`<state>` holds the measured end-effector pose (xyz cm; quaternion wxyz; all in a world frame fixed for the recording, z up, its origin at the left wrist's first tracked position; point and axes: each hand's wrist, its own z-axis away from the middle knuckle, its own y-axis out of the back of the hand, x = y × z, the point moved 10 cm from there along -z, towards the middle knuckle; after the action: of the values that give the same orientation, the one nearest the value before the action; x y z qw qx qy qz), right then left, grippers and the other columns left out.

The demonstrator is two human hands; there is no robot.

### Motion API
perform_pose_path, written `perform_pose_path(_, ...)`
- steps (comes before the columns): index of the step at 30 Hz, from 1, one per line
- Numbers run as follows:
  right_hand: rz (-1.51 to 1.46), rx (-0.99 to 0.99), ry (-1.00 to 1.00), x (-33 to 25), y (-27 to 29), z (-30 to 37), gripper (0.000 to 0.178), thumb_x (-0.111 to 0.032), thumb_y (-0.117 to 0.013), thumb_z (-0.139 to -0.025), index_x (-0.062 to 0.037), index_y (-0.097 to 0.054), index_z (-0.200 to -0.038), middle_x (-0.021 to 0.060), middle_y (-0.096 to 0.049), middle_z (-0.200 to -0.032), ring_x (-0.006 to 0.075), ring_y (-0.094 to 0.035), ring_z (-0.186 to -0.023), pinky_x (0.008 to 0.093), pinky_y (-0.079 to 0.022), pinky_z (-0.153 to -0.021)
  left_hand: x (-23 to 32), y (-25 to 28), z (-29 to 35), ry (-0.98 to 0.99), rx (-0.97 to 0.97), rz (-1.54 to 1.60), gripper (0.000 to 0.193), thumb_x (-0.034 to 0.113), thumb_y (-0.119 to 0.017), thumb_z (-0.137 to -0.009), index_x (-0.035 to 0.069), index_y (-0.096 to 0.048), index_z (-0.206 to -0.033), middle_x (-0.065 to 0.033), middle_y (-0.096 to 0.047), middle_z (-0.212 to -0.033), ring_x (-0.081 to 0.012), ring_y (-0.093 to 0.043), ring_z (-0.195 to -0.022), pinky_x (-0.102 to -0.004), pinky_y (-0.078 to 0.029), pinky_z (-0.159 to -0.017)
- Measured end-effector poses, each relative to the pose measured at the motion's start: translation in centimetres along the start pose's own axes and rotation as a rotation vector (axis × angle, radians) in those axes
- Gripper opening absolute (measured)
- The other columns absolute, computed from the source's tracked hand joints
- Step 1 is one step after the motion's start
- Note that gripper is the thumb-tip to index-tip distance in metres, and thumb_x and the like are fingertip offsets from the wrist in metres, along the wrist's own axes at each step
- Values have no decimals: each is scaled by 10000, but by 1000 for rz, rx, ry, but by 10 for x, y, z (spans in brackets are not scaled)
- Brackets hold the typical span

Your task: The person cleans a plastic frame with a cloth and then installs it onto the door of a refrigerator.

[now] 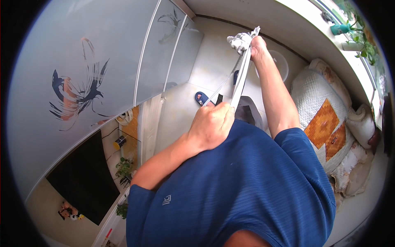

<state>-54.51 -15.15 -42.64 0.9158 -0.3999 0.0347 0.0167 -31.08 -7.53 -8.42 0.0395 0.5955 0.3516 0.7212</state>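
Observation:
Up ahead over the floor, my right hand (258, 44) is closed at the bunched end of a grey-white patterned cloth (240, 42). A long pale strip (242, 78) and a thinner one run straight from that bunch down to my left hand (212, 125). My left fist, close to my chest, grips their near ends. Whether the strips are part of the cloth or a separate strap or pole, I cannot tell. Both arms are bare below blue short sleeves.
A whitish round bucket or basin (280, 66) stands behind my right forearm. Below my hands are a blue slipper (201, 98) with toes showing and a grey object (256, 110). Frosted sliding panels (111, 41) rise at left; a quilted cover (304, 92) and cushions lie at right, under a plant-lined windowsill.

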Motion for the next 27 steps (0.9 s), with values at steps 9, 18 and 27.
perform_pose_path(9, -53, 110, 154, -68, -10, -2, 422, -304, -360, -1141, 11, -512, -904, 132, -571, -703, 301, -603, -554, 490, -588, -469, 39, 30, 26, -73, -66, 39, 118, -19, -619, -1011, -60, -655, -906, -170, -599, -701, -369, -615, -592, -451, -487, -574)
perform_pose_path(18, 245, -54, 257, 3, -73, 33, 369, -319, -435, -1146, -39, -648, -1036, 167, -731, -939, 337, -731, -821, 538, -640, -786, -40, 45, 41, 382, 202, 265, 225, 108, -554, -1092, -27, -664, -949, -108, -558, -606, -204, -642, -546, -368, -461, -528)
perform_pose_path(27, 845, 90, 86, 127, -89, 161, 181, -96, -636, -1048, 33, -747, -1110, 85, -770, -1033, 152, -722, -895, 310, -581, -812, -108, 56, 15, 486, 423, 593, 295, 108, -528, -1103, 10, -566, -828, 11, -466, -643, -72, -428, -553, -260, -366, -521)
